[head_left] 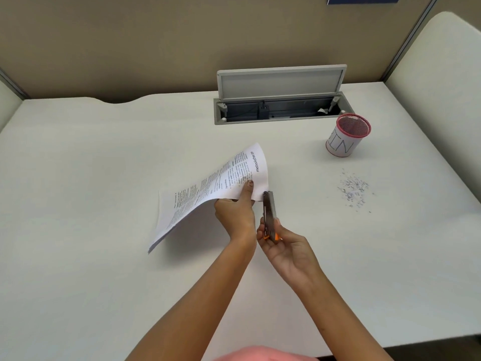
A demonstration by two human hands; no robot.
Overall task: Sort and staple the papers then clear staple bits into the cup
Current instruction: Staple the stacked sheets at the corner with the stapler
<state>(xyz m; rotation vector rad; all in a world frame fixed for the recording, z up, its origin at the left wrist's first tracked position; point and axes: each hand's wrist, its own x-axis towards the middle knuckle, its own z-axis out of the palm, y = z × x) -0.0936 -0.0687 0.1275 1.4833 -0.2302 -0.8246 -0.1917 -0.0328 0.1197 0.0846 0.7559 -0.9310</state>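
Observation:
My left hand grips a sheaf of printed papers by its near right corner, thumb on top, and lifts it off the white desk. My right hand holds a metal stapler with orange trim. The stapler's jaw sits at the papers' corner, just right of my left thumb. To the right, a pile of small staple bits lies scattered on the desk. Behind the bits stands a red mesh cup wrapped in a white handwritten label.
An open grey cable hatch with its lid raised is set in the desk at the back. Beige partition walls close off the back and sides. The desk's front edge runs near my body.

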